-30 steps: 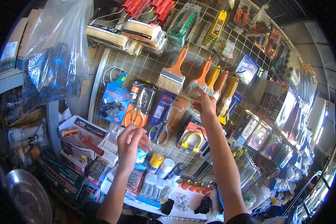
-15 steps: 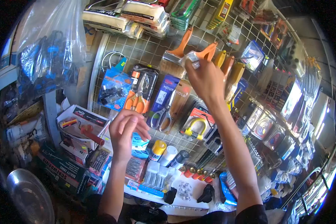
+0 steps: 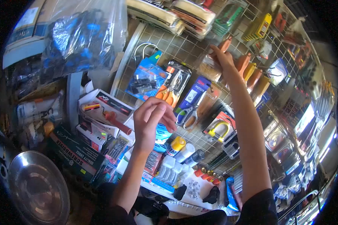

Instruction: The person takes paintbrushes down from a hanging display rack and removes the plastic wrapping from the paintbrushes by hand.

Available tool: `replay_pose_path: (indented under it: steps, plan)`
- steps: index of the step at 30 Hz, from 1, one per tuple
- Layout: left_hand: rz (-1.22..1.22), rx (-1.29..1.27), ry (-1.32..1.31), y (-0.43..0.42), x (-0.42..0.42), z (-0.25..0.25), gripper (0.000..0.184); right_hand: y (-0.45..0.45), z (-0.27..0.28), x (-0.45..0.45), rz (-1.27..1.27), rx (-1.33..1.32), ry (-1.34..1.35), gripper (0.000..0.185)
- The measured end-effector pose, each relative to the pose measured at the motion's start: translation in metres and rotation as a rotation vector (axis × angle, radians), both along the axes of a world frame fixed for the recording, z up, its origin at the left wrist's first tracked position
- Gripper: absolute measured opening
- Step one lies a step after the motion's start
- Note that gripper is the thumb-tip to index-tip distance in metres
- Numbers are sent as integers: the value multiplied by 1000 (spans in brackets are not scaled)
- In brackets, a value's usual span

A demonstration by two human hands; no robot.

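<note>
My right hand [image 3: 224, 60] is raised to the wire rack, its fingers closed at the neck of a wide paintbrush [image 3: 209, 70] in clear wrap. The brush's orange handle shows above my fingers; the hand hides part of its metal band. Beside it hang more paintbrushes [image 3: 244, 63] with orange and yellow handles. My left hand [image 3: 152, 120] is held in the air with fingers loosely curved and apart, holding nothing. Behind it hang orange-handled pliers [image 3: 169, 95] on a card and packaged scissors [image 3: 189, 116].
A clear bag of black and blue items [image 3: 84, 43] hangs at upper left. Below it are an open carton [image 3: 101, 107] with a red-handled tool and a green screwdriver box [image 3: 75, 153]. A round metal lid [image 3: 39, 187] is lower left. Spray cans [image 3: 176, 145] stand on the white shelf.
The view has swung left, so the rack sits further right. My right hand has shifted from the second orange-handled paintbrush to the first one. My left hand stays raised with loose fingers.
</note>
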State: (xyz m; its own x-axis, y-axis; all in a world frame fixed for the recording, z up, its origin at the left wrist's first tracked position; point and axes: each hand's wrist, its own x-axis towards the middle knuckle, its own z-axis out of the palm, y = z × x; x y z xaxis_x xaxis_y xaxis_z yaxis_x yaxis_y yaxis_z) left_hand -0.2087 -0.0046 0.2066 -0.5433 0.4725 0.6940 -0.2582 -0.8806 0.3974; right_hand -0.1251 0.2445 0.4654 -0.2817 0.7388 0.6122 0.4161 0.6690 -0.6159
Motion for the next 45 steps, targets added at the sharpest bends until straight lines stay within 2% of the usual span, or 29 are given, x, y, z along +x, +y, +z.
replay_pose_path:
  steps: [1, 3, 10, 17, 19, 20, 22, 23, 25, 29, 30, 31, 33, 34, 38, 39, 41, 43, 44, 45]
  plan:
    - [-25, 9, -30, 1, -3, 0, 22, -5, -2, 0, 43, 23, 42, 49]
    - [-51, -3, -63, 0, -6, 1, 22, -1, 8, -1, 84, -108, 42, 43]
    - [-80, 24, -79, 1, -8, 0, 22, -9, 19, 7, 260, -239, -9, 40]
    - [-64, 29, -80, -9, -11, 3, 22, 2, 16, 0, 345, -220, 93, 34]
    - [-55, 34, -80, -10, -13, 2, 22, -22, 11, -1, 114, -141, 178, 37]
    - [-47, 37, -76, -11, -14, 2, 22, -19, 11, -1, 119, -139, 178, 37]
    - [-51, 45, -78, -10, -16, 2, 22, -16, 7, 0, -336, 391, -127, 55]
    - [-64, 47, -85, -9, -15, 1, 23, -15, 7, 5, -339, 386, -128, 55]
    - [-58, 29, -77, -9, -14, 2, 23, -67, -3, 8, -681, 748, -417, 59]
    - [-27, 19, -38, -5, -8, 2, 22, -75, 11, 27, -672, 769, -497, 56]
    - [-36, 18, -34, -3, -5, 2, 22, -75, 13, 32, -609, 877, -474, 53]
    - [-56, 7, -25, -2, -3, 2, 22, -65, 18, 37, -617, 874, -473, 53]
    - [-78, -5, -14, 0, 2, 2, 22, -58, 27, 38, -57, 456, -168, 46]
    - [-87, -11, 2, 1, 5, 3, 22, -65, 25, 40, -41, 331, -92, 40]
    - [-87, 3, 49, 0, 13, 5, 23, -39, -6, 29, 92, 452, 92, 40]
    - [-74, 9, 53, -3, 15, 6, 23, -41, -13, 18, 279, 516, 183, 41]
    - [-37, 7, 80, -10, 14, 6, 26, -47, -22, 15, 359, 464, 254, 42]
    - [-37, 154, 66, -19, 9, 5, 20, -58, -21, 16, 349, 498, 252, 43]
    - [115, 128, 92, -26, 10, 11, 28, -63, -21, 17, 339, 538, 243, 44]
    - [87, 255, 130, -30, 4, 9, 27, -72, -22, 21, 333, 536, 245, 44]
